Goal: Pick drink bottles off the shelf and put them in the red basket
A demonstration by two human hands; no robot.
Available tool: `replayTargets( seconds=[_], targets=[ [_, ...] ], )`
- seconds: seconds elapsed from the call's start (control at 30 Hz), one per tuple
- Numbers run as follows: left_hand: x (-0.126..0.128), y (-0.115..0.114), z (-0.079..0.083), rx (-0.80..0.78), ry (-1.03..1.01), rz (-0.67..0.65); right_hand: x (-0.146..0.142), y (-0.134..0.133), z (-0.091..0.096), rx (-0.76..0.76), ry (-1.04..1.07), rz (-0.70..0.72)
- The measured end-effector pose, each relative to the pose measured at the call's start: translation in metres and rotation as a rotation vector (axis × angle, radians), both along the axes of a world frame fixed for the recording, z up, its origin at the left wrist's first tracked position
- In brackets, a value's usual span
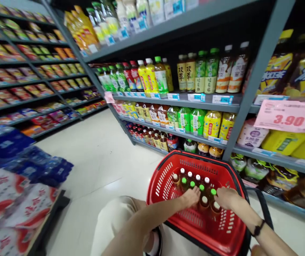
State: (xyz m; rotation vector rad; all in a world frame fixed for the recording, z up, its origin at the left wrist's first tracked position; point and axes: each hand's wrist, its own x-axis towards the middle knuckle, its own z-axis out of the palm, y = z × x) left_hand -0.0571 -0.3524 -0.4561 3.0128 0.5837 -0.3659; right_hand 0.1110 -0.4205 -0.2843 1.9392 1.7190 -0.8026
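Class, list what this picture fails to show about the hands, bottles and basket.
- Head view: left hand and right hand fingertips hidden among the bottles, so grip unclear.
- Their labels: hidden, seen from above inside the basket.
- Small shelf price tags: too small and blurred.

open pale tiled floor [101,156] lay to your left. the red slotted plastic basket [163,177] walled the sides, upright capped bottles [201,187] packed its middle, grey metal shelving [252,85] stood close ahead.

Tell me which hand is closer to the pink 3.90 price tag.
Right. The right hand is in the red basket, below and left of the pink price tag. The left hand lies farther left in the same basket, across the bottles.
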Motion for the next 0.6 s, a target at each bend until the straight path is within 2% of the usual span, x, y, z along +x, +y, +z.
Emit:
replayTargets(
  seconds=[0.1,0.17,0.23,0.4,0.47,0.53,0.6],
  targets=[
    [-0.006,0.017,0.040,-0.008,-0.101,0.006,-0.001,-0.002,-0.008,0.034,0.020,0.015],
    [-0.013,0.048,0.084,0.020,-0.206,0.057,-0.002,-0.005,-0.015,0.050,0.038,0.021],
    [-0.024,0.095,0.142,0.074,-0.340,0.163,-0.003,-0.007,-0.023,0.064,0.058,0.027],
    [-0.061,0.241,0.310,0.294,-0.765,0.587,-0.004,-0.005,-0.045,0.108,0.101,0.034],
    [-0.075,0.292,0.370,0.345,-0.893,0.735,-0.004,0.000,-0.052,0.122,0.113,0.022],
    [-0.084,0.332,0.417,0.359,-0.975,0.841,-0.005,0.007,-0.057,0.137,0.127,0.012],
    [-0.088,0.363,0.451,0.367,-1.032,0.880,-0.006,0.014,-0.060,0.151,0.143,0.000]
  ],
)
